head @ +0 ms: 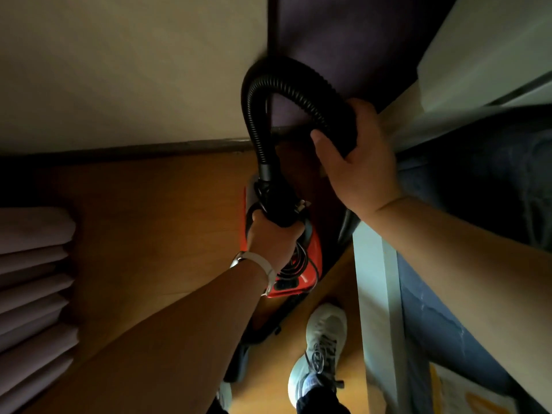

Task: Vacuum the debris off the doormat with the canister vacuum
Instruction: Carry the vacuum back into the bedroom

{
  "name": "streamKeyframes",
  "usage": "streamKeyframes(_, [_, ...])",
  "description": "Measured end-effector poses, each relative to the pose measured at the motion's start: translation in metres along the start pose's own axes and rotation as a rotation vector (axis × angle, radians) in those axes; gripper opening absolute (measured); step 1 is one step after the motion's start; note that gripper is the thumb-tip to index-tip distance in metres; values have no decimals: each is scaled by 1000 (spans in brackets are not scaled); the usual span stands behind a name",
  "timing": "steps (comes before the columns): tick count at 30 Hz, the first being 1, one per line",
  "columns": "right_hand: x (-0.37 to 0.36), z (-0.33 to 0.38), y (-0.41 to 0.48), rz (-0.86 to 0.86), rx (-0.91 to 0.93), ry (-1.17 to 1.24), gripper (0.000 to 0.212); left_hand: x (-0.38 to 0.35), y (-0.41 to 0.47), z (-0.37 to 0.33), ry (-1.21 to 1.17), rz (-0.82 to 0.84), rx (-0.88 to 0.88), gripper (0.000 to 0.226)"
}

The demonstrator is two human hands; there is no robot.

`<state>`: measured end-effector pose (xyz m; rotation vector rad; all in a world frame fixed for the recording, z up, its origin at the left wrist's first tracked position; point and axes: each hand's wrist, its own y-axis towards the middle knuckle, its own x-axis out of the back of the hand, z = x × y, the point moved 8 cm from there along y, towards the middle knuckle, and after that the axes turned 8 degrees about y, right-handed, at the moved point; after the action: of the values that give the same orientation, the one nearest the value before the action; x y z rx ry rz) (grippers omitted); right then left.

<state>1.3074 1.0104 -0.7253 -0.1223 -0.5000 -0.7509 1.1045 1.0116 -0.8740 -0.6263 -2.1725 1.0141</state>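
A red and black canister vacuum (310, 264) hangs just above the wooden floor in a dim corner. My left hand (273, 237), with a watch at the wrist, grips the black carry handle on top of it, where a coiled power cord is bundled. A black ribbed hose (263, 94) arcs up from the canister's front and curves down to the right. My right hand (355, 162) grips that hose near its far end. No doormat shows in this view.
A cream wall (125, 70) and dark baseboard lie ahead, with a purple panel (343, 31) to the right. A white bed frame (376, 294) with blue bedding runs along the right. Folded pale fabric (33, 264) is stacked at left. My sneaker (322, 348) stands on the wooden floor (149, 219).
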Motion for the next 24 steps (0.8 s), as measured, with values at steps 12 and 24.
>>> streamKeyframes(12, [-3,-32,8,14,-58,-16,38,2,31,-8,117,-97,-66,67])
streamKeyframes(24, [-5,-38,-3,48,-101,-16,30,13,37,-6,139,-127,-129,65])
